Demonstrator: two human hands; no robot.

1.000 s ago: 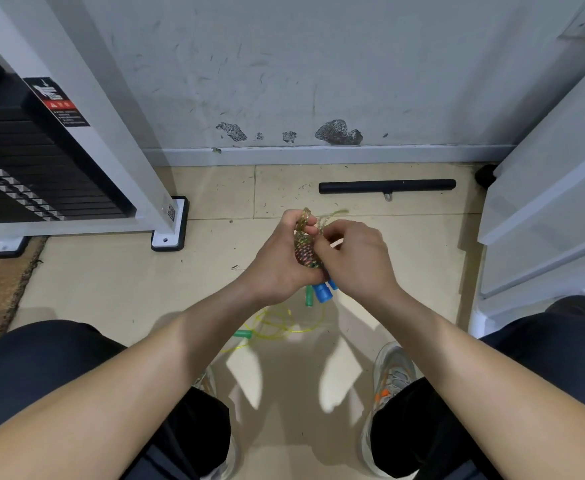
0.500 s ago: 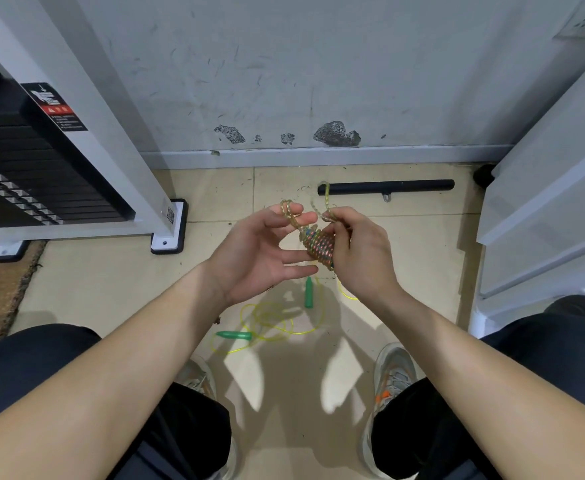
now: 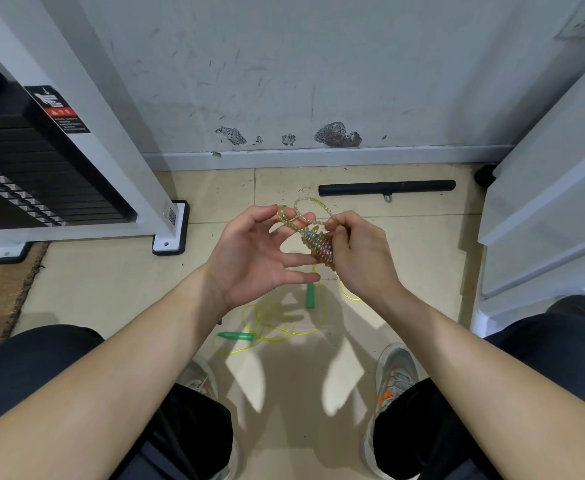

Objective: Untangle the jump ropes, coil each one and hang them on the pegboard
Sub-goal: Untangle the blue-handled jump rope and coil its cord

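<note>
A speckled, multicoloured jump rope (image 3: 319, 247) is wound into a tight bundle, and my right hand (image 3: 360, 258) grips that bundle from the right. A loose loop of the same rope arcs up and over to my left hand (image 3: 253, 258), whose thumb and forefinger pinch the rope's end while the other fingers are spread. Below my hands, on the floor tiles, a thin yellow jump rope (image 3: 273, 327) lies in loose loops with two green handles (image 3: 235, 336), one flat and one (image 3: 310, 295) standing nearly on end. No pegboard is visible.
A black bar (image 3: 386, 187) lies on the floor by the wall. A weight-stack machine (image 3: 41, 174) with a white frame stands left, with its foot (image 3: 170, 239) near my left hand. White panels (image 3: 543, 209) close the right side. My knees and shoes frame the bottom.
My hands were pressed together around the bundle; my left hand has come away leftward and opened, drawing out a loop. The bundle now sits in my right hand.
</note>
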